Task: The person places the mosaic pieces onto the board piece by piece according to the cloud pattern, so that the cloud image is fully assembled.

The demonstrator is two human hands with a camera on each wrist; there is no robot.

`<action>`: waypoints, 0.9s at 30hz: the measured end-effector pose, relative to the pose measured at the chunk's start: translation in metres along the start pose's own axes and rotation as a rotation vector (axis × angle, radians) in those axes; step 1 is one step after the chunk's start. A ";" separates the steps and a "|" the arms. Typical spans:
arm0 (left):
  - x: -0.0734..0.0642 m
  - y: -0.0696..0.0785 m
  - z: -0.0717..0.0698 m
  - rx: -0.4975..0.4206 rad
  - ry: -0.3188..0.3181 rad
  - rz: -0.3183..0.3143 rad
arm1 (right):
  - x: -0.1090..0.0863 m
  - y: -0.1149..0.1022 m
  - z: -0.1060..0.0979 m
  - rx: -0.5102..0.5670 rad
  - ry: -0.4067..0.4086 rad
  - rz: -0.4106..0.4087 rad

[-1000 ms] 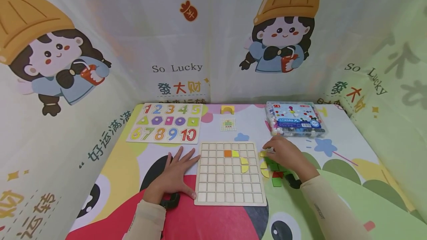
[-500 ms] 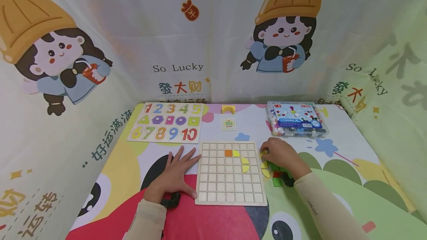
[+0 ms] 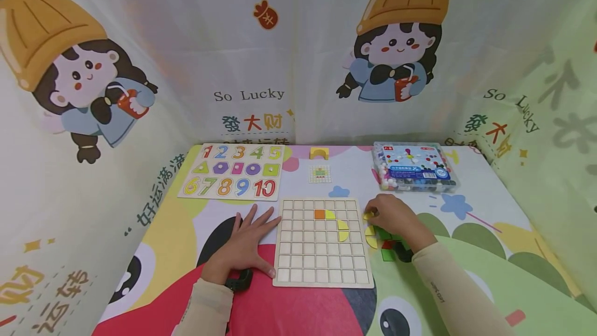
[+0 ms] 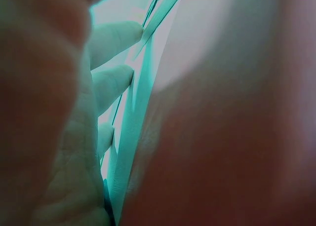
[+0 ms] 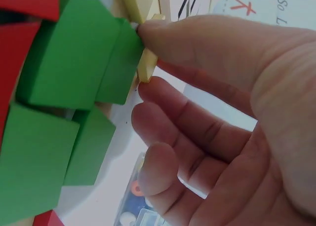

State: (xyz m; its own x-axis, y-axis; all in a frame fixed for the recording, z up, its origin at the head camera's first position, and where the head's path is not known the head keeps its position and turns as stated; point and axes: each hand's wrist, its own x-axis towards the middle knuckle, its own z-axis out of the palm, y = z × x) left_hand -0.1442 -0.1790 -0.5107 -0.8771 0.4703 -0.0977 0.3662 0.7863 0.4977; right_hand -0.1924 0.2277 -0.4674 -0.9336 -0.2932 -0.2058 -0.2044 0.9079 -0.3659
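Note:
A wooden grid board (image 3: 308, 263) lies in the middle of the table. In its cells sit an orange square (image 3: 319, 214) and several yellow quarter-round pieces (image 3: 342, 236). My left hand (image 3: 243, 242) is spread flat at the board's left side, its thumb and fingertips touching the edge. Beyond the right edge, my right hand (image 3: 396, 218) pinches a yellow quarter-round piece (image 5: 147, 65) between thumb and index finger. The other fingers (image 5: 158, 167) are loosely bent. Green blocks (image 5: 64, 58) and a red piece (image 3: 388, 245) lie beside that hand, partly hidden by it in the head view.
A number puzzle board (image 3: 229, 172) lies at the back left. Behind the grid board are a small pattern card (image 3: 320, 174) and a yellow arch block (image 3: 319, 153). At the back right stands a clear box (image 3: 415, 167) of coloured parts. Printed curtains surround the table.
My right hand has come down onto a yellow piece, shifting slightly left, and now its fingertips have drawn together on it. My left hand stays in place.

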 end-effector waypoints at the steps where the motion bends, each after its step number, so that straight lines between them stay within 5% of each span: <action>1: 0.000 0.000 0.000 0.001 0.000 0.000 | 0.000 0.000 0.000 -0.004 0.000 -0.004; 12: 0.000 -0.001 0.001 0.006 0.000 -0.002 | -0.001 -0.002 -0.002 -0.082 0.132 -0.103; 27: 0.000 0.001 0.000 0.001 -0.001 -0.011 | 0.015 -0.057 -0.012 -0.183 0.226 -0.349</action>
State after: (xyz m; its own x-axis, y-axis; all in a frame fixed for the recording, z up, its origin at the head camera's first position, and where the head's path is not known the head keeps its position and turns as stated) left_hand -0.1438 -0.1786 -0.5105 -0.8808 0.4618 -0.1041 0.3568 0.7921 0.4953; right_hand -0.1982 0.1749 -0.4390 -0.8361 -0.5370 0.1122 -0.5482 0.8101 -0.2079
